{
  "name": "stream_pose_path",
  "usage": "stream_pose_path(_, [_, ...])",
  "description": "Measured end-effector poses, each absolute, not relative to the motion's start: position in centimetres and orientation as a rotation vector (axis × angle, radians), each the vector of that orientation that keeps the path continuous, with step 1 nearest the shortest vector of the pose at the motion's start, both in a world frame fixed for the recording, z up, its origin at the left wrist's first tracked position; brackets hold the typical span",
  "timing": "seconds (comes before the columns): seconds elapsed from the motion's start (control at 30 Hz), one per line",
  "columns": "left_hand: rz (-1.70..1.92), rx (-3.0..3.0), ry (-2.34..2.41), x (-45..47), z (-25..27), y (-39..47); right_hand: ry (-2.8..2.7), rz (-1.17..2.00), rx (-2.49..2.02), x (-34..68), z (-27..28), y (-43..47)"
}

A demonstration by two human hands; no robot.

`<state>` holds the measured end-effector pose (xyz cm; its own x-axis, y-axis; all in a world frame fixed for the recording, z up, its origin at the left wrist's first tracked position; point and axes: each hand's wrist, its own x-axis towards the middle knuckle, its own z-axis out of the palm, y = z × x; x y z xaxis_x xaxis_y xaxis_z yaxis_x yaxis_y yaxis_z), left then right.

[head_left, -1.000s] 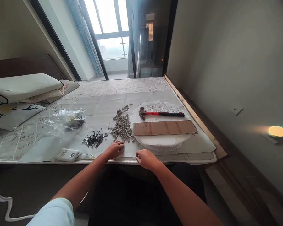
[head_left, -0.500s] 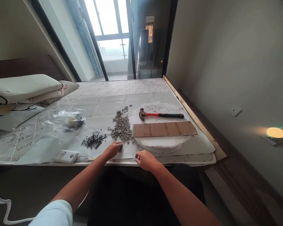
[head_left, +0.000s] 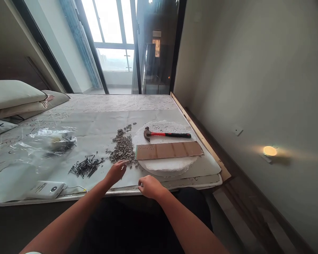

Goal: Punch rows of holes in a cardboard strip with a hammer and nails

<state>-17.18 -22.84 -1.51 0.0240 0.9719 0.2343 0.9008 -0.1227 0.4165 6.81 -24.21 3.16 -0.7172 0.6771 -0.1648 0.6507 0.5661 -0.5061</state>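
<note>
My left hand (head_left: 117,170) is at the near edge of a pile of grey gravel (head_left: 124,147), fingers bent together and pointing right; whatever is in them is hidden. My right hand (head_left: 149,186) is closed by the front edge of the mattress, fingertips pinched, their contents too small to make out. Left of the gravel lies a heap of dark nails or screws (head_left: 87,166). A brown board (head_left: 171,150) with rows of small holes at its left end rests on a round white foam slab (head_left: 166,165). Behind it, a claw hammer (head_left: 166,134) with a red and black handle lies on the slab.
A grey sheet (head_left: 95,121) covers part of the patterned mattress. A white power bank (head_left: 47,189) with a cable is at the front left, a clear plastic bag (head_left: 53,141) behind it. Wooden edging (head_left: 201,130) and a wall bound the right side.
The view has turned right, so everything sits further left in it. A small dark bunch that showed at my left fingertips is no longer visible. My right hand stays closed.
</note>
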Motion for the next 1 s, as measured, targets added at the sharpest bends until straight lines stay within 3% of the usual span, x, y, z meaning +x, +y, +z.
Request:
stream_pose_path(0.4, [1.053,2.159,1.980,-12.2,-0.1,-21.8,-2.744,0.823,-1.117,6.2,1.2,-24.3])
stream_pose_path(0.73, [0.457,2.377,1.750,-14.1,1.1,-14.9,-3.014,0.975,-1.103,4.1,-0.8,-24.8])
stream_pose_path(1.0, [0.373,2.388,1.629,-14.7,2.2,-13.5,-3.158,1.166,-1.004,4.4,-1.2,-25.0])
